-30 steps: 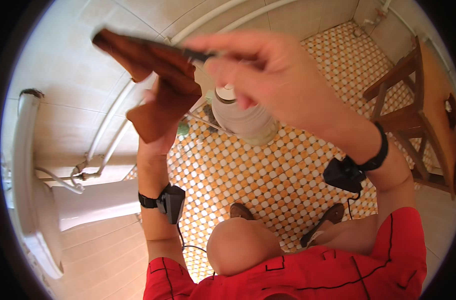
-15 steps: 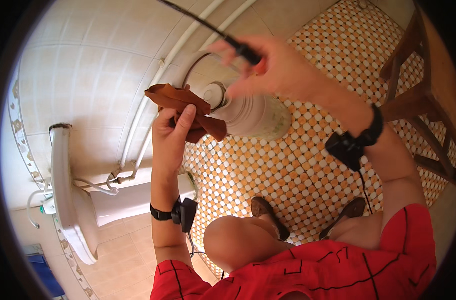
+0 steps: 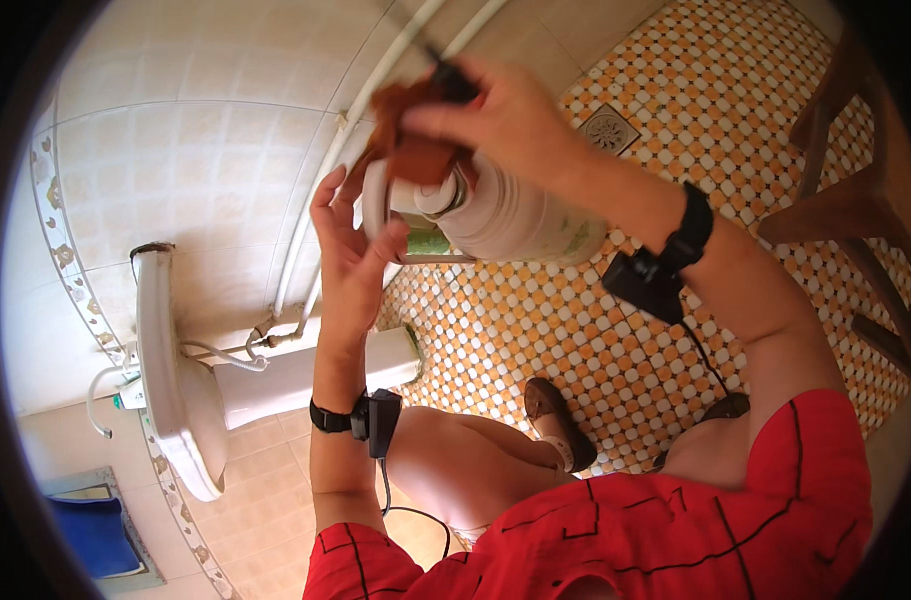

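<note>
Since half a sec ago the cloth (image 3: 425, 155) has gone from the left hand's (image 3: 355, 265) grip up to the right hand (image 3: 510, 115); so that hand now has cloth + rod (image 3: 455, 82) together, which imo means the handling's shifted to one side, w/ the left prob just backing it up. Right fingers are clenched round the rod's black grip, thumb pressed across the cloth; bit blurry tho. Left fingers are spread & cupped, more or less released; can't tell if they're touching the cloth's edge or the white loop (image 3: 375, 195) nearby. Cloth's bunched rn, hanging over by the neck of the pale jug (image 3: 520, 215); touching or not, idk. Vs the earlier frame: left thumb was on top of the cloth then, rod well apart from it; also the floor drain (image 3: 609, 130) has come into view.
</note>
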`<state>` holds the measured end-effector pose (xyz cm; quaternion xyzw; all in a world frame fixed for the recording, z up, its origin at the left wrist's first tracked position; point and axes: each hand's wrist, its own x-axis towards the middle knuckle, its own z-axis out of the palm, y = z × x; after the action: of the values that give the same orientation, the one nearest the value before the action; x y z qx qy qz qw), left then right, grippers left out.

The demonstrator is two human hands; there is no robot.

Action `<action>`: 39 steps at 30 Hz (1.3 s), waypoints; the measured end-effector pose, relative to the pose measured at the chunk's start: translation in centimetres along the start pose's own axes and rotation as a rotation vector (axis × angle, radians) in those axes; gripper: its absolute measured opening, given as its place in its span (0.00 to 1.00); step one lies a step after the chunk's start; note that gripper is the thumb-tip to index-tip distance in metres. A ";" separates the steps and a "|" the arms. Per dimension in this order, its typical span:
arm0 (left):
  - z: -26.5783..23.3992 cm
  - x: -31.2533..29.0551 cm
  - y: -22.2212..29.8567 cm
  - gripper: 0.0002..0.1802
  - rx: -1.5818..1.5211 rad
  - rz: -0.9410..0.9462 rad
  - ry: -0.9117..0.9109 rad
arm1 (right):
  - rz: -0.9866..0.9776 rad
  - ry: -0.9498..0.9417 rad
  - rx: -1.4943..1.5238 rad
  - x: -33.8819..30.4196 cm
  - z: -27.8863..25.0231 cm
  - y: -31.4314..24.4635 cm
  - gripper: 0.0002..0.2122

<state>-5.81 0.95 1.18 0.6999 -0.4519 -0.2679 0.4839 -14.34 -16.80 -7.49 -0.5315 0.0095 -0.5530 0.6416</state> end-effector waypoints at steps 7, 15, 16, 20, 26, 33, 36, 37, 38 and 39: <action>-2.1 0.5 -3.5 0.17 0.298 0.015 0.266 | 0.314 -0.024 0.164 1.9 -4.5 -0.5 0.09; -4.8 3.2 -7.0 0.23 0.131 -0.127 0.363 | -0.073 -0.300 -0.618 3.6 0.2 5.6 0.14; -4.8 3.5 -6.9 0.23 0.121 -0.116 0.350 | -0.079 -0.303 -0.621 4.5 0.9 5.9 0.14; -4.3 3.7 -6.3 0.22 0.100 -0.132 0.323 | -0.158 -0.648 -0.617 6.9 3.6 7.3 0.11; -4.4 2.9 -6.3 0.22 0.083 -0.147 0.305 | -0.039 -0.815 -0.658 7.1 4.6 6.4 0.11; -4.6 2.4 -6.6 0.22 0.028 -0.175 0.271 | 0.380 -0.830 -0.507 6.2 2.5 4.2 0.16; -3.8 2.6 -6.7 0.22 -0.007 -0.186 0.273 | 0.313 -0.821 -0.430 6.1 0.8 5.5 0.18; -3.9 2.5 -6.6 0.22 0.000 -0.186 0.271 | 0.188 -0.841 -0.391 6.2 0.6 6.6 0.19; -4.1 2.4 -6.7 0.22 0.017 -0.183 0.281 | 0.186 -0.836 -0.387 6.0 0.6 7.7 0.19; -4.3 2.4 -6.6 0.22 0.030 -0.174 0.294 | 0.195 -0.805 -0.319 6.0 0.8 7.9 0.17</action>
<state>1.21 1.45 -3.07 0.7753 -0.3179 -0.1964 0.5092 -5.96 -21.95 -9.18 -0.7935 -0.1057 -0.2302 0.5533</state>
